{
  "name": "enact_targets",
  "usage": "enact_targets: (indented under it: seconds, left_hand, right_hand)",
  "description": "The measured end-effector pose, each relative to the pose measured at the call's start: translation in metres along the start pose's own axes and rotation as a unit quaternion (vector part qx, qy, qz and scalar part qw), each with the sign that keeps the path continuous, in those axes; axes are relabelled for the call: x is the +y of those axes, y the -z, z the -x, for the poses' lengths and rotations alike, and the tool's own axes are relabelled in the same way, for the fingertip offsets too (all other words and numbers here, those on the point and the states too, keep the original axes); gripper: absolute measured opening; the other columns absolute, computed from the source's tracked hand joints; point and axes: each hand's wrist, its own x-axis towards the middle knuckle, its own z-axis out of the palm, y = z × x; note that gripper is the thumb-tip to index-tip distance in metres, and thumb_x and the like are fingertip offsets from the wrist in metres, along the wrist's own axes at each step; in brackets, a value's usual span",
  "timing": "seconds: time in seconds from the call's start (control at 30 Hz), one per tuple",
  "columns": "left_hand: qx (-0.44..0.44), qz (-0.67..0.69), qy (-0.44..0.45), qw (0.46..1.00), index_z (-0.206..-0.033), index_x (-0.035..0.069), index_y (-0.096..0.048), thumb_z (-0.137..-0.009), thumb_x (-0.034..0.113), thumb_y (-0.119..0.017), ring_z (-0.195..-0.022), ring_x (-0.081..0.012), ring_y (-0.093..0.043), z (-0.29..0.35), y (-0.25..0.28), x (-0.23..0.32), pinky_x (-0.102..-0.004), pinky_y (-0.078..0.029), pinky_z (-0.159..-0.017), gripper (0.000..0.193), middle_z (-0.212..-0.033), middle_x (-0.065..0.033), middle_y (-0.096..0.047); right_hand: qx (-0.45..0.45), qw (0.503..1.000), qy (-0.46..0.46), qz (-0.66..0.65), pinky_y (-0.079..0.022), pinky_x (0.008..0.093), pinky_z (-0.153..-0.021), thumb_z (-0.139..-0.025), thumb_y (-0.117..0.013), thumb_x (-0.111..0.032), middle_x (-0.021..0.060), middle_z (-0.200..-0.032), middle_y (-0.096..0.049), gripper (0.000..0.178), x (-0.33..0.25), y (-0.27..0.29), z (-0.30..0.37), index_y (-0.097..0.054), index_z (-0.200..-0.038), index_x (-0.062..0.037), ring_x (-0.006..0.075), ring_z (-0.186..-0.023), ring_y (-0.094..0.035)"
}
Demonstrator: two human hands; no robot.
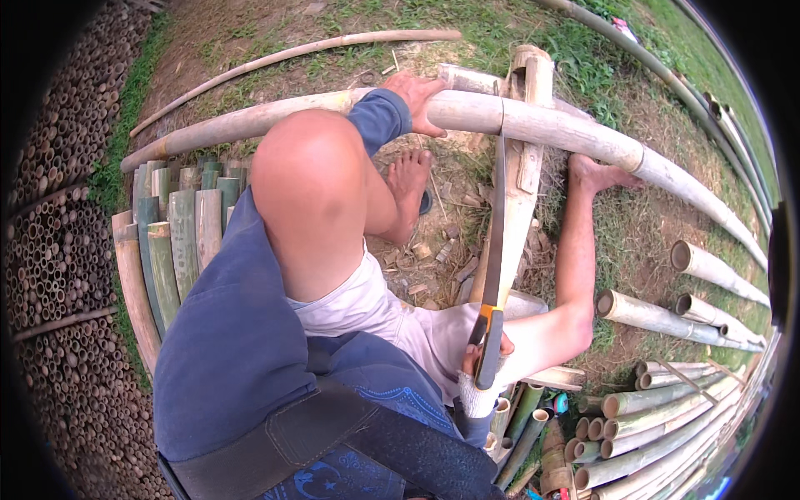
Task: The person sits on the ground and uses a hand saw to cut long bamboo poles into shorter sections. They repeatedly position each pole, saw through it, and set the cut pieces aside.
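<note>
A long bamboo pole [575, 127] lies across in front of me, resting at a wooden support [518, 187]. My left hand [414, 102] grips the pole a little left of that support, thumb on the near side and fingers over the top. In my right hand [492, 358], partly covered by a whitish glove, is the black and orange handle of a handsaw [497, 225]. The saw's long blade points away from me. Its far end meets the pole between my left hand and the support, where a thin dark line crosses the bamboo.
Cut bamboo lengths [185, 229] stand at my left, beyond them large stacks of bamboo ends [50, 258]. More poles [658, 425] lie at the lower right. A thin pole [292, 54] lies on the far ground. My bare foot [596, 175] is beneath the pole, right of the support.
</note>
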Motion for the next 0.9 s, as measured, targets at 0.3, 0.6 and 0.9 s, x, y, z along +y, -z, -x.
enact_targets:
  seconds: [0.3,0.6,0.9]
  left_hand:
    - [-0.007,0.046,0.007,0.999,-0.145,0.016,-0.059,-0.067,0.064,-0.088,-0.114,-0.0389,-0.071,0.005,0.016,0.009,-0.0461,-0.046,-0.112,0.096,-0.121,-0.0176,-0.077]
    - [0.024,0.039,0.005,0.999,-0.143,0.018,-0.062,-0.063,0.066,-0.090,-0.109,-0.0387,-0.072,0.005,0.003,0.005,-0.0466,-0.049,-0.108,0.098,-0.118,-0.0158,-0.078]
    - [0.003,0.022,0.012,1.000,-0.143,0.018,-0.061,-0.064,0.069,-0.088,-0.111,-0.0369,-0.072,0.004,0.012,0.010,-0.0460,-0.048,-0.108,0.098,-0.119,-0.0148,-0.077]
  right_hand:
    - [0.061,0.983,0.130,-0.118,-0.053,0.0332,-0.092,-0.092,-0.071,0.000,0.0107,-0.112,-0.066,0.048,0.011,-0.092,-0.250,-0.056,-0.138,-0.0008,0.0197,-0.097,-0.064]
    - [0.016,0.984,0.066,-0.162,-0.051,0.0291,-0.095,-0.092,-0.061,0.006,0.0128,-0.130,-0.057,0.063,0.000,-0.023,-0.050,-0.042,-0.152,0.0001,0.0150,-0.104,-0.058]
    - [0.024,0.984,0.089,-0.152,-0.054,0.0291,-0.089,-0.088,-0.067,0.007,0.0101,-0.111,-0.065,0.060,0.013,-0.074,-0.213,-0.051,-0.146,-0.0014,0.0154,-0.094,-0.064]
